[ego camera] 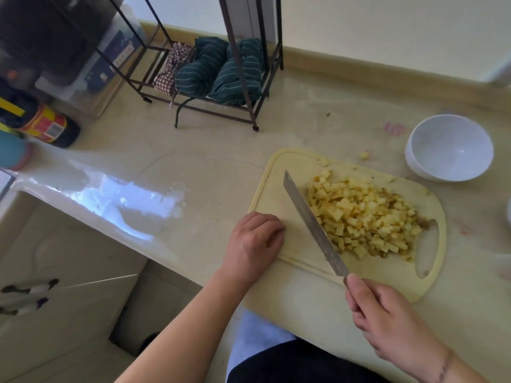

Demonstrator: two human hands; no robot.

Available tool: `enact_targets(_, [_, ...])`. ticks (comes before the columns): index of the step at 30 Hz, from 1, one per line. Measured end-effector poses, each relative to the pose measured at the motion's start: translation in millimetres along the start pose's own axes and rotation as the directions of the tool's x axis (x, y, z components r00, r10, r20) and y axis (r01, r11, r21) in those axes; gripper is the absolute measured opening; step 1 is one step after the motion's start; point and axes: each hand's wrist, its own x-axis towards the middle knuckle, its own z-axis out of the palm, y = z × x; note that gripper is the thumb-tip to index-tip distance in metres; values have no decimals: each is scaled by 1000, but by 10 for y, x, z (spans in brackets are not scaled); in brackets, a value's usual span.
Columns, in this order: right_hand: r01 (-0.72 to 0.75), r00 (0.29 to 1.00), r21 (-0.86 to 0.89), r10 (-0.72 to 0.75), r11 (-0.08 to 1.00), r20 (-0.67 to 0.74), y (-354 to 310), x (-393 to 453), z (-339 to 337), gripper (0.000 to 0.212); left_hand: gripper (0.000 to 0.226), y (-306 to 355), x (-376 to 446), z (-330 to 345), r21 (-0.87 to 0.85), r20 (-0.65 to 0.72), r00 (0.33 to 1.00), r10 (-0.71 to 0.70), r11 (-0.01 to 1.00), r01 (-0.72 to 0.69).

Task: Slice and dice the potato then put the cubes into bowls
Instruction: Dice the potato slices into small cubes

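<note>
Gripping the knife by its handle, the right hand has its fingers wrapped tight, the blade lying against the potato cubes heaped on the cutting board. Fingers curled under and holding nothing, the left hand rests on the board's near-left edge. A white bowl stands just beyond the board.

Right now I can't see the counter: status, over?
Right hand grips knife; left hand curled on board. Potato cubes piled, white bowl empty. Nothing between them.
</note>
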Motion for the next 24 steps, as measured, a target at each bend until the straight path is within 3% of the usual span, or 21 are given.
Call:
enact_targets(8, [32, 999, 72, -34, 997, 18, -41, -82, -86, 50, 16, 52, 312, 196, -81, 65, 997, 35, 996, -30])
enact_targets(11, [116, 990, -124, -125, 986, -72, -58, -145, -126, 57, 14, 20, 258, 29, -105, 68, 998, 14, 994, -7])
enact_targets(14, [143, 968, -431, -217, 891, -127, -53, -200, -96, 70, 22, 117, 183, -273, -230, -90, 950, -300, 934, 273])
enact_targets(15, [133, 962, -547, -239, 827, -129, -80, -225, -55, 70, 21, 160, 198, -381, -275, -139, 927, -347, 913, 301])
enact_targets(17, [72, 955, -730, -259, 680, -147, -146, -279, 38, 67, 11, 228, 250, -547, -290, -155, 968, -199, 946, 148])
enact_targets(19, [15, 952, -808, -254, 590, -168, -151, -288, 134, 68, 7, 270, 316, -631, -200, 34, 996, 77, 977, -69])
enact_targets(21, [-28, 952, -847, -244, 531, -185, -161, -314, 239, 84, 17, 267, 377, -642, -100, 290, 933, 212, 976, -191])
enact_targets(24, [-76, 963, -883, -197, 463, -186, -201, -326, 326, 107, 25, 207, 425, -540, -39, 446, 854, 266, 960, -278])
